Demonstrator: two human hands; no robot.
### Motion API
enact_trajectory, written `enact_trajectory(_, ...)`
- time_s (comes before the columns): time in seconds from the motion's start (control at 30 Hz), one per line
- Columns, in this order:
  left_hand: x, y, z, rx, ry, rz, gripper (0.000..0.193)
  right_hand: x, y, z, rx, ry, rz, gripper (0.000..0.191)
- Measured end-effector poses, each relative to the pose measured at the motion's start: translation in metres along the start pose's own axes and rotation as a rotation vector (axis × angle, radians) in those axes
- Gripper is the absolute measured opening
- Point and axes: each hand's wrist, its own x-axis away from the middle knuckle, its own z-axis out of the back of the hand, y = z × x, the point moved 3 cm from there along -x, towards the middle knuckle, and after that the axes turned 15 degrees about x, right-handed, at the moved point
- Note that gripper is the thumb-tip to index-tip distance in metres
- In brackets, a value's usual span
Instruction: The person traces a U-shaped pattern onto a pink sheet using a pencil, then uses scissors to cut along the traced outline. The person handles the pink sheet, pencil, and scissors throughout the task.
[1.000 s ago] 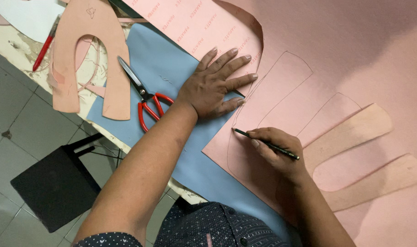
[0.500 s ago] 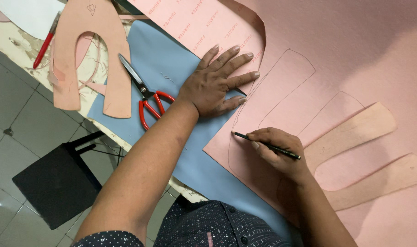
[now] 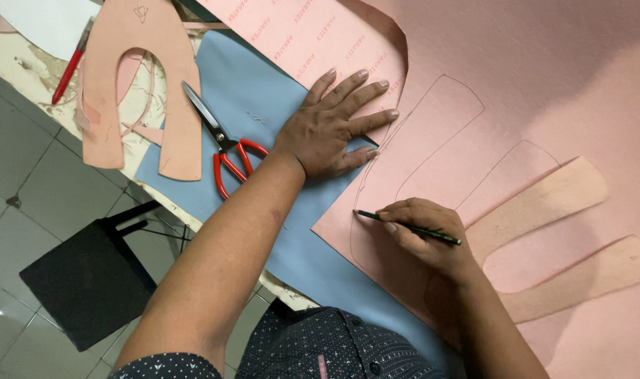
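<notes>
1. At the far left, a red pencil-like stick (image 3: 71, 64) is lying on the worn pale worktable (image 3: 25, 60), just beside a salmon-pink U-shaped cardboard pattern piece (image 3: 141, 63) that is resting partly on a light blue sheet (image 3: 253, 91).
2. A pair of red-handled steel scissors (image 3: 222, 144) is lying on the blue sheet, blades pointing up and left, just beside the left wrist.
3. The left hand (image 3: 334, 126) is lying flat and open — fingers spread, palm down — pressing on the edge of a large pink sheet of board (image 3: 544, 70) where it is overlapping the blue one.
4. The right hand (image 3: 425, 235) is closing its fingers around a thin dark pencil (image 3: 404, 224), whose tip is touching the pink sheet on a drawn outline near the sheet's lower left edge.
5. Under the right wrist, a tan U-shaped template (image 3: 544, 203) is lying on the pink sheet — its two arms reaching right.
6. Below the table, a black stool (image 3: 81, 281) is standing on the grey tiled floor (image 3: 25, 175).
</notes>
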Motion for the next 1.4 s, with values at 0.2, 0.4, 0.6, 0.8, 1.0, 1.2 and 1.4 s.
enact_trajectory(0.2, 0.001, 0.000, 0.000, 0.039, -0.008, 0.008, 0.062, 0.015, -0.008, 0.002, -0.058, 0.073, -0.110, 0.014)
enact_trajectory(0.4, 0.001, 0.001, 0.002, 0.011, 0.031, -0.034, 0.061, 0.015, 0.001, -0.008, -0.060, 0.045, -0.129, 0.016)
enact_trajectory(0.6, 0.001, 0.000, 0.002, 0.029, 0.037, -0.041, 0.061, 0.016, 0.006, -0.010, -0.068, 0.031, -0.134, 0.017)
enact_trajectory(0.8, 0.001, 0.000, 0.000, 0.029, 0.033, -0.010, 0.061, 0.014, 0.005, -0.009, 0.000, 0.013, -0.053, 0.016)
enact_trajectory(1.0, 0.002, -0.001, 0.000, 0.015, 0.049, -0.046, 0.062, 0.014, 0.003, -0.010, -0.031, 0.047, -0.036, 0.016)
enact_trajectory(1.2, 0.001, -0.002, 0.000, 0.016, 0.036, -0.044, 0.061, 0.013, 0.003, -0.009, -0.038, 0.048, -0.050, 0.016)
enact_trajectory(1.4, 0.001, 0.000, 0.001, 0.031, 0.051, -0.039, 0.062, 0.013, 0.004, -0.008, -0.097, 0.027, -0.074, 0.015)
